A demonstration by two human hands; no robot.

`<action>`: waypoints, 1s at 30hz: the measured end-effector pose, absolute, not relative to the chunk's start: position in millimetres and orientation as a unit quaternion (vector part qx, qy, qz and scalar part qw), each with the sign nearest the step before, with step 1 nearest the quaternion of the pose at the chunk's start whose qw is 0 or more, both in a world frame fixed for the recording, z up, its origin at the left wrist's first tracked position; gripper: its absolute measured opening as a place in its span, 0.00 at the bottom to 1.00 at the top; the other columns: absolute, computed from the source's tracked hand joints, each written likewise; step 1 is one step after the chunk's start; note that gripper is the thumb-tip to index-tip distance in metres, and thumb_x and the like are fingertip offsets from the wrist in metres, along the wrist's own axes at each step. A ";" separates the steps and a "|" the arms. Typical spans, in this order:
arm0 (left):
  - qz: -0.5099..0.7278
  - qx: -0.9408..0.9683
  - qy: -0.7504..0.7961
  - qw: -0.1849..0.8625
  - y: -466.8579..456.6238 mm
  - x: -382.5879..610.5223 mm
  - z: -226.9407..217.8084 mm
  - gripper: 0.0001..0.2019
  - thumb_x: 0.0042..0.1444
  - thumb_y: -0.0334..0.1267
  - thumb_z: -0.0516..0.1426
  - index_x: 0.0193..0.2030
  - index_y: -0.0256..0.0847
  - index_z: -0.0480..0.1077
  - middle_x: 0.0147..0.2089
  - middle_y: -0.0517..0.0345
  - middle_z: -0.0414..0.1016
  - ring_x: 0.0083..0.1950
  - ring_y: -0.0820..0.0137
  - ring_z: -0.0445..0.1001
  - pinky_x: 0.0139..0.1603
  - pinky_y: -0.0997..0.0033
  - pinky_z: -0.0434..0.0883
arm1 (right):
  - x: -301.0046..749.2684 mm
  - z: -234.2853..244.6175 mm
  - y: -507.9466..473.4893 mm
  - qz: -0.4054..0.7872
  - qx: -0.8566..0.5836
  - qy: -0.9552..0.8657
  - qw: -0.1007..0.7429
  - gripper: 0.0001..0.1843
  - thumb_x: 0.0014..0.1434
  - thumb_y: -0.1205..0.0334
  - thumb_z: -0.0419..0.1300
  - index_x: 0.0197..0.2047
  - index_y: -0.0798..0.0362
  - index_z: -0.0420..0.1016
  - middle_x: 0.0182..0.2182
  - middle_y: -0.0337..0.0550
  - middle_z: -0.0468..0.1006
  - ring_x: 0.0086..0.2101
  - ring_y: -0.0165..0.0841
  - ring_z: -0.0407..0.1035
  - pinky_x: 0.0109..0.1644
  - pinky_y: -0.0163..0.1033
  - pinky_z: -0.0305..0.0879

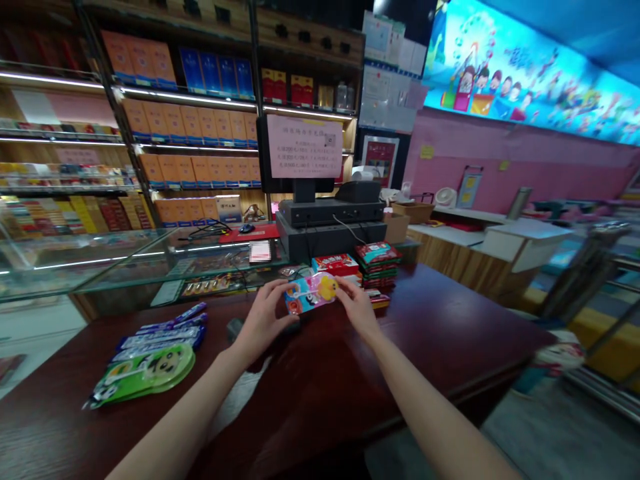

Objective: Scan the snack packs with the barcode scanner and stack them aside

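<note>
A flat blue-and-pink snack packet [307,295] with a rounded end and a yellow cartoon figure is held up over the dark tabletop. My left hand [270,313] is closed on its left end, thumb below and fingers above. At the rounded right end, the fingers of my right hand [351,303] pinch the edge. Green panda packets [150,373] of a similar shape lie at the left of the table, beside several purple-blue wrapped snack sticks [160,337]. Behind the held packet stands a red box [336,265], next to a stack of red and green packets [377,263].
The dark red-brown table [425,347] fills the foreground. A glass display counter [175,267] borders it behind, with a cash register [330,217] and a sign-covered screen [305,147]. Stocked shelves [195,127] rise behind. A dark object [235,328] sits near my left wrist.
</note>
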State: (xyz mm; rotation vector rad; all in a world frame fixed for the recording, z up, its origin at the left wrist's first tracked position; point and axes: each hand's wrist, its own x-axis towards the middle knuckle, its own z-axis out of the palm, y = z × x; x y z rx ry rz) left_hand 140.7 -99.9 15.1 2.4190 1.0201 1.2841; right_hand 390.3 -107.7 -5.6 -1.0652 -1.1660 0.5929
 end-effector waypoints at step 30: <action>0.435 0.810 0.335 0.203 -120.5 307.1 -38.7 0.33 0.43 0.29 0.69 0.57 0.44 0.68 0.60 0.49 0.70 0.63 0.56 0.66 0.66 0.53 0.63 | 535.7 -50.2 -139.3 0.115 -0.640 -0.476 0.591 0.22 0.55 0.50 0.55 0.44 0.55 0.81 0.45 0.52 0.83 0.46 0.44 0.75 0.55 0.48 0.68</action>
